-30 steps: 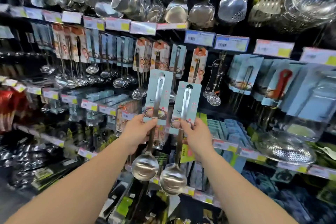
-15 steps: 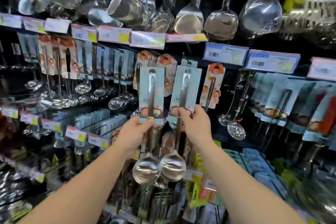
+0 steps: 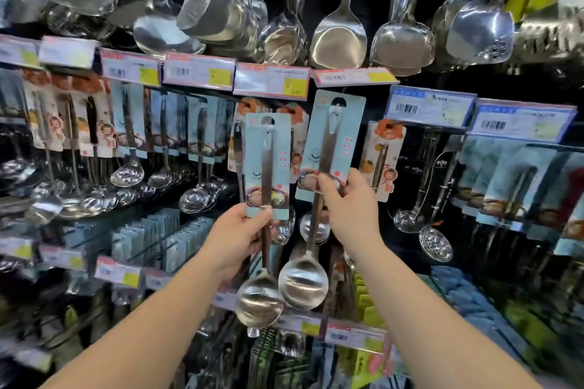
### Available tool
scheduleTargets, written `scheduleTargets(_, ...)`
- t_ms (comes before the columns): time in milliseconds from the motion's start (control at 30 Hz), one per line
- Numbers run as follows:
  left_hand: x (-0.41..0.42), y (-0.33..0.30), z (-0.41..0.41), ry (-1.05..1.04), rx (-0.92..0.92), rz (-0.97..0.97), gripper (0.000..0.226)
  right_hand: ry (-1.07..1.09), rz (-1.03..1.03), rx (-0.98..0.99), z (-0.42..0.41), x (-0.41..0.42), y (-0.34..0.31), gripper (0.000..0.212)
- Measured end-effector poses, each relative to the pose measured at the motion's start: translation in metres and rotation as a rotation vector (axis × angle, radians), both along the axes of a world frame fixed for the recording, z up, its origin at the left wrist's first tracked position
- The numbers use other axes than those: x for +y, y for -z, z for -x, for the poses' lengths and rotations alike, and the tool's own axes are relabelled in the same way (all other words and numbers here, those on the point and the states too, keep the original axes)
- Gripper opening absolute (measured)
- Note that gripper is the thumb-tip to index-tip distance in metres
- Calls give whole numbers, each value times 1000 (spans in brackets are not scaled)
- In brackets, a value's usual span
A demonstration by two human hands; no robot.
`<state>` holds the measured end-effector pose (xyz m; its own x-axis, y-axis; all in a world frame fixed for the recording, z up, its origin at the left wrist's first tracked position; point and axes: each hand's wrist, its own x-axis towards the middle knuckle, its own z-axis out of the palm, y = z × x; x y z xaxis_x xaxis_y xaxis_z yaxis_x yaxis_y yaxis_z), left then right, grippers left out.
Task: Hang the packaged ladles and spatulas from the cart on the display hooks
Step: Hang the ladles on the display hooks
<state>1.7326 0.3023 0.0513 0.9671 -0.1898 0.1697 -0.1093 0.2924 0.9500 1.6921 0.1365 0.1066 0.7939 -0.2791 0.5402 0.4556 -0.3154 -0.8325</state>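
Observation:
I hold two packaged steel ladles on pale blue cards up in front of the display wall. My left hand (image 3: 235,235) grips the lower edge of the left ladle's card (image 3: 268,167); its bowl (image 3: 259,301) hangs below my wrist. My right hand (image 3: 349,205) grips the right ladle's card (image 3: 333,142), which is higher and tilted right, its hang hole just under a price label (image 3: 350,76). The right ladle's bowl (image 3: 303,284) touches the left one. The hook behind the cards is hidden.
Rows of carded ladles (image 3: 164,126) and skimmers (image 3: 434,241) hang on hooks left and right. Large bare ladles and a spatula (image 3: 339,38) hang above a strip of price labels (image 3: 199,73). More packaged goods fill the lower shelves (image 3: 164,240). The cart is out of view.
Both hands have raised the ladles toward the hook row. The right card has risen higher than the left and tilted, reaching the price label strip. The view has moved closer to the display.

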Motion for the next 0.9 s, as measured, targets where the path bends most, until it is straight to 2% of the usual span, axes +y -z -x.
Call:
scheduleTargets(400, 3, 7, -17, 49, 28, -12, 9, 66, -2, 33, -11, -6, 16, 9)
scheduleTargets(700, -4, 1, -25, 44, 16, -2, 4, 69, -72, 148, -33, -18, 15, 10)
scheduleTargets(900, -6, -2, -36, 17, -6, -11, 4, 120, -22, 186, -62, -29, 24, 11)
